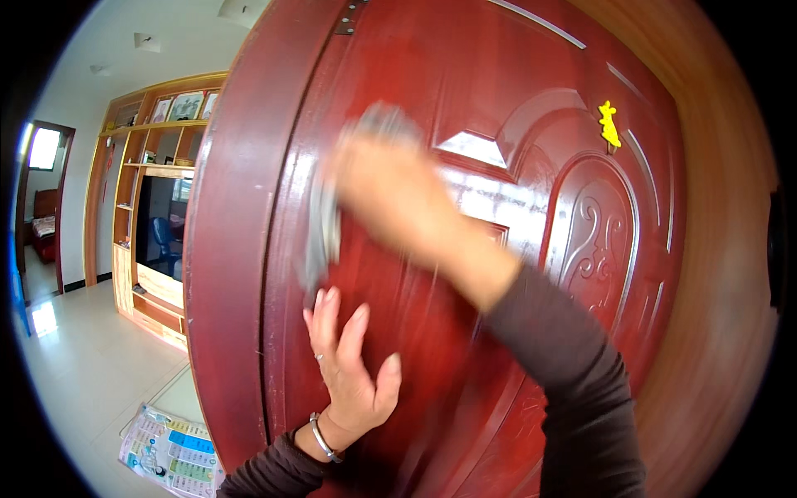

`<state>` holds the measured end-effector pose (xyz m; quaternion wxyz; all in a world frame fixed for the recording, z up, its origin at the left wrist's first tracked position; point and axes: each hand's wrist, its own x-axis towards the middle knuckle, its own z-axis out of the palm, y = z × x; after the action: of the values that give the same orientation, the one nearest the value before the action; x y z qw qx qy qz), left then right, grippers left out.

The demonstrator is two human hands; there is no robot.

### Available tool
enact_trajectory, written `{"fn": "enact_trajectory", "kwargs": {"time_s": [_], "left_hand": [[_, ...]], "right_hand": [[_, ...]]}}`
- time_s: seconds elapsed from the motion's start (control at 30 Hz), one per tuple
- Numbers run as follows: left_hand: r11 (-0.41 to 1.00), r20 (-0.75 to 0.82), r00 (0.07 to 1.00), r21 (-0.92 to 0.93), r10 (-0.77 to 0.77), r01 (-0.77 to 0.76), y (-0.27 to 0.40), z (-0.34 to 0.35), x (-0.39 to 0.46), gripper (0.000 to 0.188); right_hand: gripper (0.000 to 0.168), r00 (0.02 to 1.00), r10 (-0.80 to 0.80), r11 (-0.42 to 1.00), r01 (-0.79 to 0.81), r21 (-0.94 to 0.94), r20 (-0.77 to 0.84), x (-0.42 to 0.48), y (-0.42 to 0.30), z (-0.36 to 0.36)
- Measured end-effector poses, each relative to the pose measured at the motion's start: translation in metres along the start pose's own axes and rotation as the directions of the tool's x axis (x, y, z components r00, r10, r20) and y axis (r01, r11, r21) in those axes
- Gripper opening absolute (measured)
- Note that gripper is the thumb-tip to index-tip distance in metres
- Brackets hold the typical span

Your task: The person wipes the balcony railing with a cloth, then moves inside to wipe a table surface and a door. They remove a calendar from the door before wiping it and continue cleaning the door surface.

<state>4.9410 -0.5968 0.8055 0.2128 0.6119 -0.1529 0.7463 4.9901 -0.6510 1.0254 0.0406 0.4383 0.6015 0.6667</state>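
A dark red carved door (pixel 436 361) with a glossy surface stands before me. My right hand (pixel 392 193), blurred by motion, grips a grey cloth (pixel 320 230) against the upper part of the door; part of the cloth hangs down on the left side of the hand. Below the cloth is my left hand (pixel 355 367), its fingers spread and pointing up, holding nothing, close to the door near its hinged edge. I cannot tell if its fingertips touch the door or the cloth's lower end. A metal bracelet is on the left wrist.
A metal hinge (pixel 348 17) joins the door to its red frame (pixel 230 249). A yellow figure (pixel 609 126) is fixed to the door's upper right. At left stand a wooden shelf unit (pixel 127 218) and a television (pixel 163 218). A printed sheet (pixel 174 451) lies low at left.
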Motion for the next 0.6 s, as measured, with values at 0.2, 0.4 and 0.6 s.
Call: {"fn": "enact_trajectory", "kwargs": {"time_s": [0.2,0.4,0.6], "left_hand": [[0.984,0.109,0.994,0.179,-0.015,-0.005,0.01,0.005,0.014,0.068],[0.992,0.098,0.995,0.121,0.009,-0.021,0.02,0.032,0.018,0.075],[0.994,-0.03,0.999,0.112,0.011,-0.007,0.002,0.023,0.014,0.074]], "right_hand": [[0.02,0.896,0.341,0.725,-0.444,-0.526,-0.286,-0.011,0.193,-0.092],[0.013,0.973,0.212,0.552,-0.198,-0.81,-0.093,-0.091,0.155,-0.116],[0.012,0.969,0.154,0.984,-0.133,0.117,-0.193,-0.051,-0.037,-0.025]]}}
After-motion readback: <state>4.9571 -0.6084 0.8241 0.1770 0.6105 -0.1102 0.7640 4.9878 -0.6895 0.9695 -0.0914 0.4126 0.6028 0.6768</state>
